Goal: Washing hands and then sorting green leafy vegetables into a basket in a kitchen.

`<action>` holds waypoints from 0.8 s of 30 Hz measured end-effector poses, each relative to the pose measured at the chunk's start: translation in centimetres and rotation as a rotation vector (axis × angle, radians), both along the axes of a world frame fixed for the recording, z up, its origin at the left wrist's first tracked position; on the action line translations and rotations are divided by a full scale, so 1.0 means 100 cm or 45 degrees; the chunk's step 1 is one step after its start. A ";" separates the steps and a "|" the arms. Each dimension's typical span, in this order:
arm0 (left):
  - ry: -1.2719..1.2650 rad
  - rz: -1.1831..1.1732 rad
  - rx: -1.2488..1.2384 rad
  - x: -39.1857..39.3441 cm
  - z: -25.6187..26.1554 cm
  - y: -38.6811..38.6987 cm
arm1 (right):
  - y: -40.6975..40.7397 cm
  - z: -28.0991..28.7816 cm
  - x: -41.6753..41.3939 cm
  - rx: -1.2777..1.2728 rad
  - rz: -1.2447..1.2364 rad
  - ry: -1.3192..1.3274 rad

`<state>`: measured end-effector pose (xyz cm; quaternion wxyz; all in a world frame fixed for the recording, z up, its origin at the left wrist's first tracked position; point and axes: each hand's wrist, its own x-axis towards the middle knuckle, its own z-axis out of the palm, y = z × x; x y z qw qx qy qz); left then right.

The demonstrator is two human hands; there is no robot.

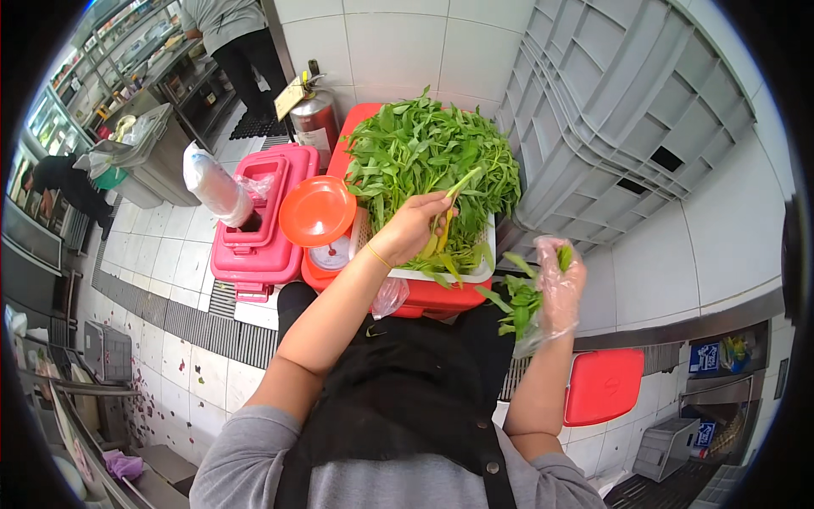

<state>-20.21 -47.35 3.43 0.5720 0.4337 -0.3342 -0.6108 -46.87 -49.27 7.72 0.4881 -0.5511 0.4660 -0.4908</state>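
A large heap of leafy greens with long stems point(432, 153) fills a white plastic basket point(486, 270) on a red container point(451, 296). Over the front of the heap, my bare left hand point(416, 229) pinches a pale green stem point(465, 181), with yellowed leaves hanging below it. My right hand point(561, 286), in a clear plastic glove, holds a small bunch of greens point(521, 302) to the right of the basket. An orange-red dial scale point(329, 254) with a round pan point(318, 211) stands left of the basket.
A pink lidded box point(261, 257) with a plastic-wrapped bundle point(218, 188) stands left. Stacked grey crates point(610, 121) rise at right. A fire extinguisher point(313, 121) is behind the scale. A red lid point(604, 387) lies lower right. Two other people point(235, 48) work at upper left.
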 end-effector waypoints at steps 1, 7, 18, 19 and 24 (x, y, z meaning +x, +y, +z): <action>0.196 0.001 -0.004 -0.003 -0.001 -0.001 | 0.003 0.003 0.000 -0.030 0.020 -0.074; 0.377 0.120 -0.013 -0.013 0.014 -0.001 | 0.030 -0.004 0.006 -0.012 0.539 0.247; -0.005 0.202 -0.072 0.007 0.024 0.025 | 0.014 -0.025 0.054 -0.125 0.612 0.151; 0.002 0.211 -0.059 0.008 0.025 0.027 | 0.011 -0.024 0.055 -0.259 0.617 0.221; 0.034 0.257 -0.003 0.014 0.020 0.035 | 0.017 -0.019 0.063 -0.082 0.693 0.045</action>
